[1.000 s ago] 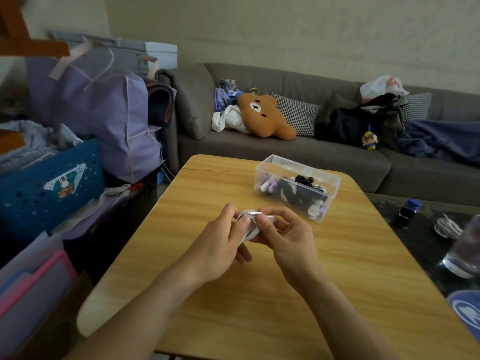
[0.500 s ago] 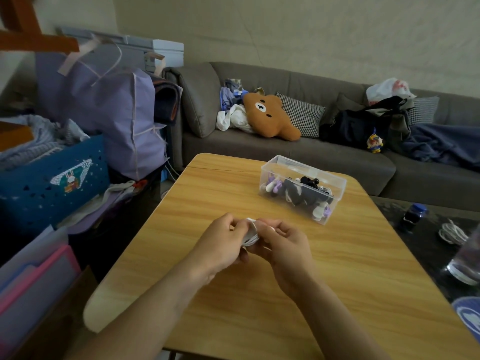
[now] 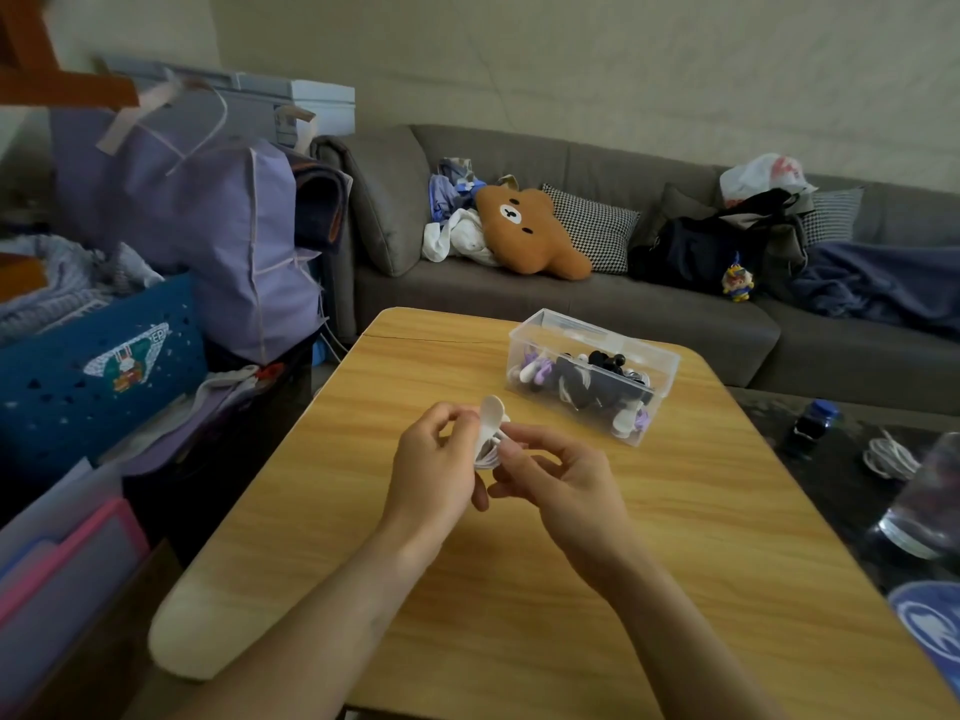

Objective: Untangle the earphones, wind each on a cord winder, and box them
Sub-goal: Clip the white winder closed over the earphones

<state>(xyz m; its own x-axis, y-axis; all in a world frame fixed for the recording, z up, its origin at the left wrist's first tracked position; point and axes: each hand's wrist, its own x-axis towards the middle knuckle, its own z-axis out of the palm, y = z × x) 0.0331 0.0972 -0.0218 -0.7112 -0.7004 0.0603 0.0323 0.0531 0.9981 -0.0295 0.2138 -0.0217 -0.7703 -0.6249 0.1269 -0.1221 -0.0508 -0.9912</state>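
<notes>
— Above the near middle of the desk (image 3: 701,511), where is the white cord winder (image 3: 491,415) held, and by which hand?

— It is held between both. The left hand (image 3: 434,467) is curled round its left side, with thumb and fingers closed on it; the right hand (image 3: 563,478) pinches the wound white earphone cable (image 3: 488,457) at the winder's lower right edge. Neither hand is slack, and both are clamped on the same bundle, which is kept clear of the desk.

— How is the winder's long axis set?

— It is stood nearly upright, the rounded tip raised and tipped a little away from the person, with the coiled cable low down between the fingertips (how many turns are wound cannot be made out).

— And which way does the clear plastic box (image 3: 592,376) lie from there?

— Ahead and to the right, near but apart from the hands. It sits open-topped on the far right part of the desk, its long side running diagonally, and black, white and purple wound sets can be seen inside.

— So which hand is better placed for the boxing?

— The right one, it is judged, since it is the nearer to the box and no crossing of arms would be needed. The bundle would probably have to be passed fully into that hand first, and the loose end tucked in so that nothing unwinds on the way.

— Is anything else left to wind?

— A further white cable coil (image 3: 888,457) is seen on the dark surface beyond the desk's right edge; whether it belongs to the task cannot be told.
</notes>
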